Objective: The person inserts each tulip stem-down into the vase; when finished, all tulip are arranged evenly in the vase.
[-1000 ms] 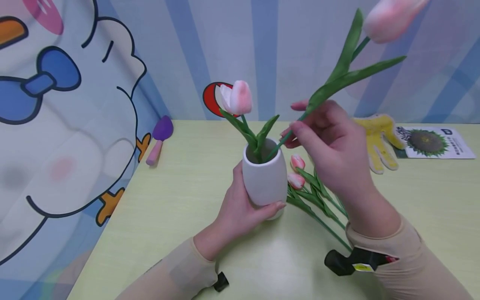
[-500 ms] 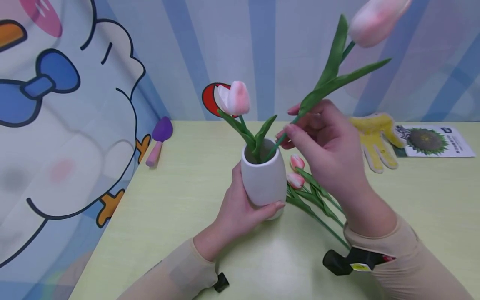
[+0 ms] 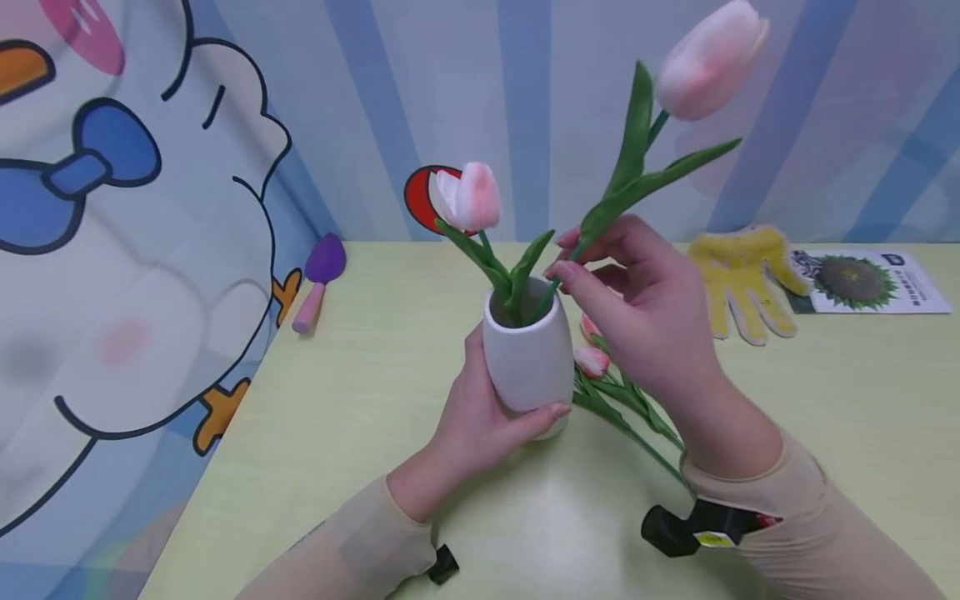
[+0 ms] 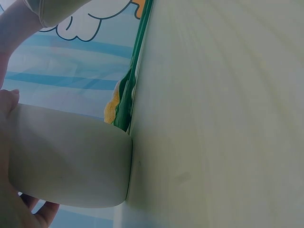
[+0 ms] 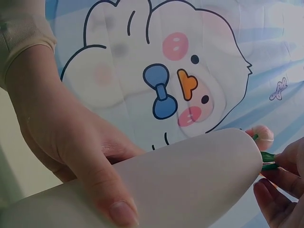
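Observation:
In the head view my left hand (image 3: 480,425) grips a white vase (image 3: 528,367) around its lower side. The vase stands on the table, as the left wrist view shows. One pink-and-white tulip (image 3: 478,196) with green leaves is in the vase, leaning left. My right hand (image 3: 660,308) pinches the stem of a second tulip (image 3: 708,62) between thumb and fingers, just above the rim. That stem's lower end is inside the vase mouth, and its bloom tilts up to the right. Several more tulips (image 3: 592,361) lie on the table behind the right hand, partly hidden by it.
A purple toy trowel (image 3: 325,258) with a pink handle leans at the left by the printed backdrop (image 3: 600,108). At the back right lie a yellow glove (image 3: 742,283) and a card with a round green plant picture (image 3: 855,283).
My right hand has moved left and slightly down, carrying the tulip deeper into the vase. Its bloom has come lower and further left. The left hand and vase stay nearly still.

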### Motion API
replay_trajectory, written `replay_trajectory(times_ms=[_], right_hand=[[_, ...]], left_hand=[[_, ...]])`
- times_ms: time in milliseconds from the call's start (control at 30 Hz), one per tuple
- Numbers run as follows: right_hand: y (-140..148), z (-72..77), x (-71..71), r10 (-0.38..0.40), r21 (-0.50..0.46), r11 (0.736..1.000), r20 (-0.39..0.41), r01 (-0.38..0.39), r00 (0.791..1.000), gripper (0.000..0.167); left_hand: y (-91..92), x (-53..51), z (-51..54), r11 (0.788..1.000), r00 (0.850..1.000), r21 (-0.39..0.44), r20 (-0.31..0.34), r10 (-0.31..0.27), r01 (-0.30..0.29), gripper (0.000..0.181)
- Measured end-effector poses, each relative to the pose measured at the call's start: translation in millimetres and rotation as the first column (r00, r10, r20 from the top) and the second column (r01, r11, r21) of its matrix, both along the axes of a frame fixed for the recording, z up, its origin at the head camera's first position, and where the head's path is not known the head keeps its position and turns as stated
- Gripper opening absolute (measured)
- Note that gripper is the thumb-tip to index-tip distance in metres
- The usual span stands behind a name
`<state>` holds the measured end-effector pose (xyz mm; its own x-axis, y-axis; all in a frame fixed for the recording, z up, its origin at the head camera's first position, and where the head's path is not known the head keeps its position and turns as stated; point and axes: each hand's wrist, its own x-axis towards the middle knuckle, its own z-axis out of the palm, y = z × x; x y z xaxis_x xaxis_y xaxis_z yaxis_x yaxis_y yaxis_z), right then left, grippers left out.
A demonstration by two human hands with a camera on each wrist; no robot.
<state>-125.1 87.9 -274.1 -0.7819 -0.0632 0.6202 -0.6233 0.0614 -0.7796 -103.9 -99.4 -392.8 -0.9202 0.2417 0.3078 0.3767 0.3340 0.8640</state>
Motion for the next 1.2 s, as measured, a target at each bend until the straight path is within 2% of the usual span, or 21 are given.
replay_trajectory(times_ms=[167,267,700,967,1200], right_hand=[[-1.3,-1.5,-1.1,0.017,-0.025,1.0,-0.014,-0.017,1.0,0.033],[-1.8,-2.0,-1.1,0.034,-0.045,0.998,-0.014,-0.035,0.999,0.035],[-2.8,-2.8,-0.8,0.096,-0.053,0.994,-0.007,-0.097,0.995,0.017],[0.3,-5.4,-5.0,0.137,-0.088,0.986,-0.08,-0.144,0.987,0.017],[0.1,-3.1,-4.6,0.139,-0.129,0.98,-0.095,-0.151,0.986,0.019]], left_hand=[[0.5,0.1,0.6,1.0,1.0,-0.006,0.001,-0.002,0.002,0.112],[0.5,0.3,0.8,1.0,1.0,-0.011,-0.003,0.0,0.0,0.112],[-0.1,0.7,1.0,1.0,1.0,-0.004,0.019,0.008,-0.008,0.112],[-0.1,0.0,-0.9,1.0,1.0,-0.002,0.007,0.008,-0.008,0.113],[-0.2,0.7,0.5,1.0,1.0,0.002,0.023,0.008,-0.008,0.113]])
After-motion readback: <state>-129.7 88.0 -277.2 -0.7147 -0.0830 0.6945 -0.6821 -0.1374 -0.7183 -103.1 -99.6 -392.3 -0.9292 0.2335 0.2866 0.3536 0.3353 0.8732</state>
